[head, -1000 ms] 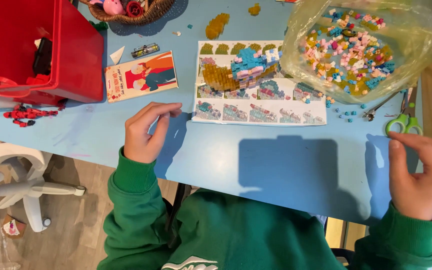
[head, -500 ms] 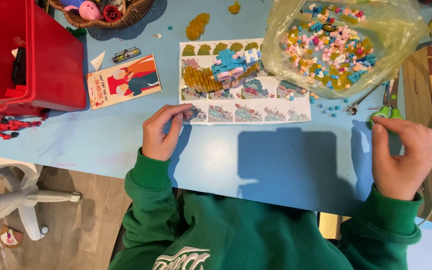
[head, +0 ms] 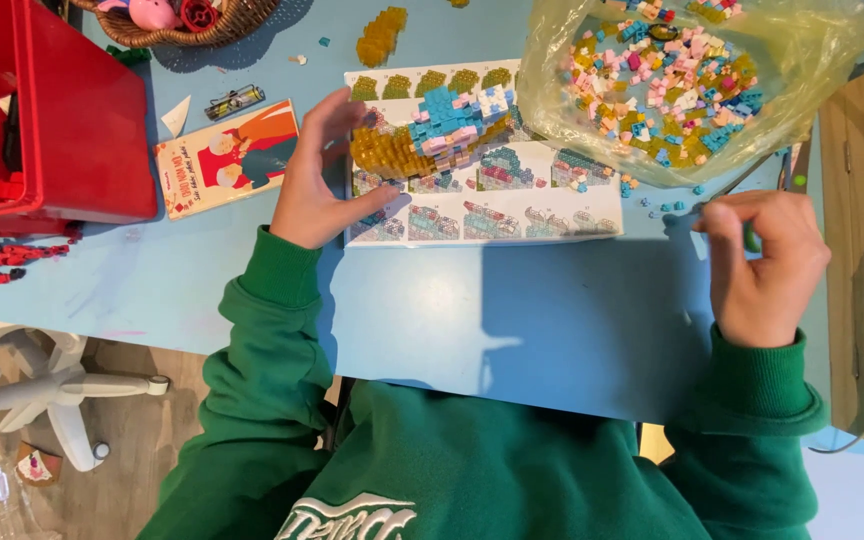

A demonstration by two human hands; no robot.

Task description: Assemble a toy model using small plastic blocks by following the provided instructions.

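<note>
Head camera looks straight down at a blue table (head: 512,320) where a person in a green top sits. A small model made of tiny bricks (head: 432,138) lies on a paper sheet of build pictures (head: 512,210). The model is yellow at its left end and blue, pink and white toward its right end, and its long side runs left to right and tips up a bit at the right. The left hand (head: 317,175) is the near one. It sits at the yellow end, with its fingers (head: 337,110) spread loose and curved over the edge of the sheet. They look like they touch the model or are just beside it, but they are not closed round it. The right hand (head: 762,265) is well apart from the model, off past the right edge of the sheet. Its fingertips (head: 722,205) are pinched close together near some loose bricks (head: 667,205) on the table. I cannot tell if a brick is held between them. A clear bag of mixed bricks (head: 692,70) lies just above that hand. A red box (head: 62,110) stands far left.
</note>
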